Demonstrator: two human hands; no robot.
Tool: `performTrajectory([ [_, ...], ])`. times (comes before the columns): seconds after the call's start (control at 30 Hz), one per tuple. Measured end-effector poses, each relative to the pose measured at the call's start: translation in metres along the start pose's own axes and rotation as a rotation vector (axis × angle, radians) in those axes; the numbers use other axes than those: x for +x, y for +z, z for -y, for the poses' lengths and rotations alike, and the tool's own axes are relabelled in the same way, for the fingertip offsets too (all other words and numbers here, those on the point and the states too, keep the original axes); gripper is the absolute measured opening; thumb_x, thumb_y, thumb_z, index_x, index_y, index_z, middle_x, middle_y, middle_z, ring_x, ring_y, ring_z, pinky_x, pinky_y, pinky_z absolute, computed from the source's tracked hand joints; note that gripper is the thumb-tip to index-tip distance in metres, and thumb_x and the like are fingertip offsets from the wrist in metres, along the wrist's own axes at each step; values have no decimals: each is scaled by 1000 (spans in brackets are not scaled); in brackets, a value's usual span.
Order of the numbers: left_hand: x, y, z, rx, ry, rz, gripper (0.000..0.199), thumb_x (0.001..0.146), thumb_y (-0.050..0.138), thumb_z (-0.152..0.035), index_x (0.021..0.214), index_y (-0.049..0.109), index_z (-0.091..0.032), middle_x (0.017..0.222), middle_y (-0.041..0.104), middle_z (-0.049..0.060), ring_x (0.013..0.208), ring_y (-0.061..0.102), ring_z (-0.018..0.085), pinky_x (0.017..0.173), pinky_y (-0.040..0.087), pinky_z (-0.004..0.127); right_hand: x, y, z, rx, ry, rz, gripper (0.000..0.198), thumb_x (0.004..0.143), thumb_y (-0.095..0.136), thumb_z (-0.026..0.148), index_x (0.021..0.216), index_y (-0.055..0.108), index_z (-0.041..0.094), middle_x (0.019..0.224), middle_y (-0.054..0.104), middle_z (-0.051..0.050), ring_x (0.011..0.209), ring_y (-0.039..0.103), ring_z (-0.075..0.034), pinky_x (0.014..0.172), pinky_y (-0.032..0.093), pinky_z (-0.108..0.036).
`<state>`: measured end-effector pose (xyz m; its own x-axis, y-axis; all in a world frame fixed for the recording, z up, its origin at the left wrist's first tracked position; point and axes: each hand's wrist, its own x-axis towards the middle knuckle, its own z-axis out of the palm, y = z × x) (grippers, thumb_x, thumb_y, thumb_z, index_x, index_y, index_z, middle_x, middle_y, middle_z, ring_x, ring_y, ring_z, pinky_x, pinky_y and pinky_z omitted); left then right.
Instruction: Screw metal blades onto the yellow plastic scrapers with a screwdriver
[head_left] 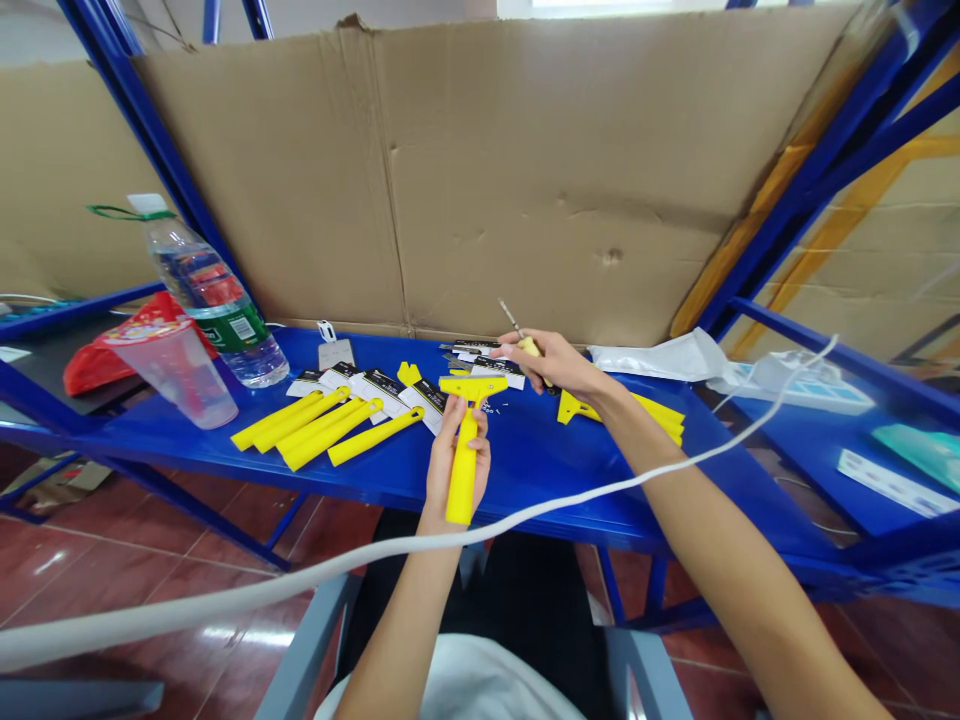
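My left hand [444, 470] is closed around the handle of a yellow scraper [463, 465], its wide head pointing up and away from me. In my right hand [559, 362] is a screwdriver [530, 347] with a pale handle, its thin metal shaft pointing up and to the left, apart from the scraper. Several yellow handles [375, 437] lie in a row to the left, beside black-and-white cards [380, 388]. A small yellow piece [409, 373] lies behind them. More yellow scraper parts [576, 407] rest on the table near my right forearm.
A large water bottle [232, 325] and a clear plastic cup [176, 375] stand at the left of the blue table [540, 470]. Cardboard [540, 170] walls off the back. A white cable [360, 552] crosses in front, and a white packet [660, 357] lies at right.
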<state>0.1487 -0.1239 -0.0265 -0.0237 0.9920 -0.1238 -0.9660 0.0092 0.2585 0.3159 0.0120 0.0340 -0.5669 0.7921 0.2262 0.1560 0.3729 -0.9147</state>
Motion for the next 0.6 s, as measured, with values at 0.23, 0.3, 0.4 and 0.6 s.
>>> performTrajectory([
  [0.23, -2, 1, 1, -35, 17, -39, 29, 109, 56, -11, 134, 65, -25, 122, 70, 8, 74, 74, 4, 45, 45, 5, 3, -27, 2, 69, -136, -204, 43, 79, 89, 34, 111, 63, 23, 95, 66, 2, 61, 67, -12, 59, 55, -32],
  [0.3, -2, 1, 1, -44, 23, -35, 27, 110, 55, -12, 132, 65, -24, 125, 69, 8, 75, 74, 4, 45, 45, 6, 2, -32, 6, 28, -225, -239, 51, 77, 91, 37, 122, 71, 23, 107, 67, -1, 68, 70, -12, 66, 60, -34],
  [0.4, -2, 1, 1, -58, 24, -38, 22, 110, 54, -13, 128, 64, -22, 127, 68, 10, 75, 74, 4, 45, 45, 7, -2, -34, 13, -3, -302, -325, 73, 72, 96, 43, 138, 71, 25, 115, 72, -5, 79, 73, -19, 59, 63, -35],
  [0.6, -3, 2, 2, -84, 36, -63, 17, 111, 52, -12, 122, 62, -21, 129, 67, 12, 75, 73, 5, 46, 47, 8, -10, -26, 27, 25, -407, -514, 50, 75, 97, 43, 115, 74, 25, 108, 84, -7, 68, 73, -18, 44, 55, -28],
])
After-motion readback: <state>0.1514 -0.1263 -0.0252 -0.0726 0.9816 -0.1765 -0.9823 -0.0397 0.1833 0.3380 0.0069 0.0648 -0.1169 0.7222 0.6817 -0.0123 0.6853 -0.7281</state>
